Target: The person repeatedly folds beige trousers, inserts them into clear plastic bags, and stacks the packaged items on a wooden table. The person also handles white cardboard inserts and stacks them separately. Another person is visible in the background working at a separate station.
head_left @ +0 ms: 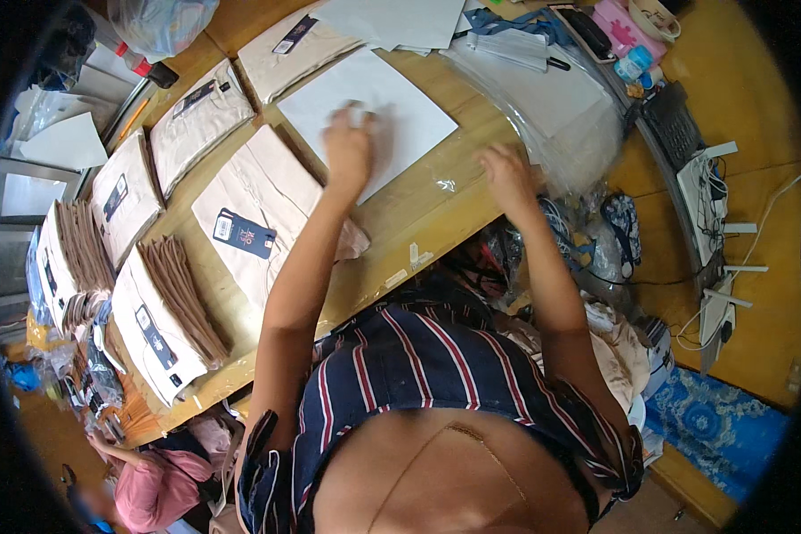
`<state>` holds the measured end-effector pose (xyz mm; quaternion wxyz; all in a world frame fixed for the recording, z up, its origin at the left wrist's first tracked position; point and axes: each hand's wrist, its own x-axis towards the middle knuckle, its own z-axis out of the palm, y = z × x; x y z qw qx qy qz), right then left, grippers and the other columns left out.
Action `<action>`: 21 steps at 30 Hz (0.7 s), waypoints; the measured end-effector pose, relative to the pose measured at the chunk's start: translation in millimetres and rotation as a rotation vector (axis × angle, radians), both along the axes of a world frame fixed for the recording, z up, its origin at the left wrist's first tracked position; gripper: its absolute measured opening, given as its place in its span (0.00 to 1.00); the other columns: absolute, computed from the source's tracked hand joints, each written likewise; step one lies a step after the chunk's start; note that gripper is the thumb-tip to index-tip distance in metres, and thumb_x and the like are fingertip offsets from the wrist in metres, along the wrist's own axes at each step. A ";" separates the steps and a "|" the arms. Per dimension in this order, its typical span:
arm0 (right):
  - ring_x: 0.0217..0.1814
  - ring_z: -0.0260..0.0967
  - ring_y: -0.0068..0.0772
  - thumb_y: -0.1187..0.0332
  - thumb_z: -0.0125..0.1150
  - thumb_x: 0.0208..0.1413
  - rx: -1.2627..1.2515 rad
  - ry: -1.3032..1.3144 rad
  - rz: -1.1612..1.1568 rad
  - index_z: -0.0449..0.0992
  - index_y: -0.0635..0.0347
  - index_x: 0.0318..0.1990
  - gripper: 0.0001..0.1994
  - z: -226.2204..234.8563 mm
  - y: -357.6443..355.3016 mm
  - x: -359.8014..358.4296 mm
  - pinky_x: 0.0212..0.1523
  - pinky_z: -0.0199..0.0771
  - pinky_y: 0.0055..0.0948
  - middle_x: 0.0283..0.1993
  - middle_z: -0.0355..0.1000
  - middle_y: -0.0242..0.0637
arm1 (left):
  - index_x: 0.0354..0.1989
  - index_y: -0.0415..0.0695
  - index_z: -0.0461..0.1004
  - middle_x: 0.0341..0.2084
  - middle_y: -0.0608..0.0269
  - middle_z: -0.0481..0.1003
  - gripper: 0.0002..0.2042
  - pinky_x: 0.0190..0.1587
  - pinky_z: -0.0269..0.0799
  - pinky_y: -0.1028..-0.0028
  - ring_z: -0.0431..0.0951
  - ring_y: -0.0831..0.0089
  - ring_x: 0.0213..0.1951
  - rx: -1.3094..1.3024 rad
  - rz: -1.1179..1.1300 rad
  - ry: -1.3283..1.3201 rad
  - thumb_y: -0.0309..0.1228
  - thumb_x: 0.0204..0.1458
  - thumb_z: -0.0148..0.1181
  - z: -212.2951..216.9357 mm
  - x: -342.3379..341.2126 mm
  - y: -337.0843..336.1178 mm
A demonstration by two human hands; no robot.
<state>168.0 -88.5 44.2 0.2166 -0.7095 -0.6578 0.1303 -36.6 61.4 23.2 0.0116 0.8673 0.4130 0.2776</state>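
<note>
My left hand (348, 147) is over a white sheet of paper (414, 116) on the table, its fingers apart and slightly blurred. Whether they touch the sheet I cannot tell. My right hand (508, 181) is by the table's near edge, fingers loosely bent and nothing visible in them. Close to it, on the right, lies a pile of clear plastic bags (556, 133). A folded pale pink garment (262, 191) with a dark blue hang tag (244, 234) lies left of the sheet, partly behind my left forearm.
Folded garments in clear bags (200, 111) line the table's far left side. Stacks of folded garments (165, 311) stand at the near left. More white sheets (392, 20) lie at the back. A router with cables (705, 200) is at right. Another person in pink (160, 485) is at lower left.
</note>
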 end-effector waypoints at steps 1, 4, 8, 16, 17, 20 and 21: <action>0.44 0.62 0.45 0.77 0.49 0.43 0.109 0.040 0.071 0.66 0.59 0.44 0.17 0.7 13.4 5.3 0.45 0.61 0.35 0.44 0.64 0.42 | 0.32 0.45 0.70 0.39 0.54 0.67 0.11 0.42 0.64 0.64 0.66 0.58 0.42 -0.081 -0.161 -0.112 0.23 0.35 0.53 -13.0 11.5 -3.6; 0.47 0.60 0.41 0.79 0.53 0.39 0.109 0.055 0.196 0.68 0.59 0.43 0.18 -19.2 31.0 27.5 0.48 0.59 0.31 0.45 0.63 0.39 | 0.45 0.57 0.65 0.52 0.59 0.55 0.21 0.50 0.45 0.45 0.48 0.49 0.56 -0.301 -0.389 0.207 0.41 0.37 0.56 -10.3 39.3 -31.3; 0.46 0.59 0.37 0.79 0.55 0.37 -0.085 0.125 0.284 0.70 0.59 0.38 0.15 -22.4 40.4 37.6 0.47 0.59 0.29 0.44 0.61 0.36 | 0.49 0.65 0.61 0.55 0.58 0.49 0.32 0.51 0.35 0.39 0.40 0.43 0.57 -0.388 -0.383 0.307 0.51 0.29 0.60 -2.1 41.7 -37.1; 0.41 0.61 0.40 0.78 0.58 0.32 -0.066 0.176 0.352 0.69 0.61 0.25 0.08 -17.2 48.9 40.6 0.41 0.61 0.31 0.32 0.65 0.36 | 0.54 0.73 0.53 0.60 0.66 0.38 0.31 0.50 0.30 0.37 0.30 0.44 0.58 -0.234 -0.455 0.425 0.64 0.37 0.41 -15.8 38.2 -36.2; 0.40 0.61 0.40 0.78 0.57 0.32 -0.050 0.205 0.334 0.70 0.61 0.25 0.07 -17.3 47.0 37.3 0.41 0.62 0.31 0.31 0.65 0.36 | 0.54 0.73 0.53 0.60 0.69 0.37 0.30 0.50 0.30 0.37 0.29 0.45 0.59 -0.201 -0.465 0.444 0.64 0.39 0.37 -18.8 37.1 -36.6; 0.38 0.61 0.39 0.77 0.54 0.35 0.153 0.042 0.320 0.70 0.63 0.25 0.05 -25.5 34.1 37.3 0.40 0.62 0.31 0.30 0.65 0.36 | 0.54 0.75 0.52 0.60 0.76 0.39 0.25 0.51 0.27 0.39 0.29 0.47 0.59 -0.178 -0.404 0.430 0.61 0.46 0.26 -23.3 38.5 -38.5; 0.38 0.61 0.39 0.76 0.53 0.36 0.184 -0.015 0.310 0.70 0.63 0.25 0.05 -25.1 27.1 33.9 0.40 0.62 0.31 0.31 0.65 0.37 | 0.53 0.75 0.52 0.60 0.76 0.39 0.24 0.52 0.26 0.40 0.29 0.48 0.59 -0.196 -0.412 0.432 0.59 0.47 0.25 -22.7 38.8 -39.4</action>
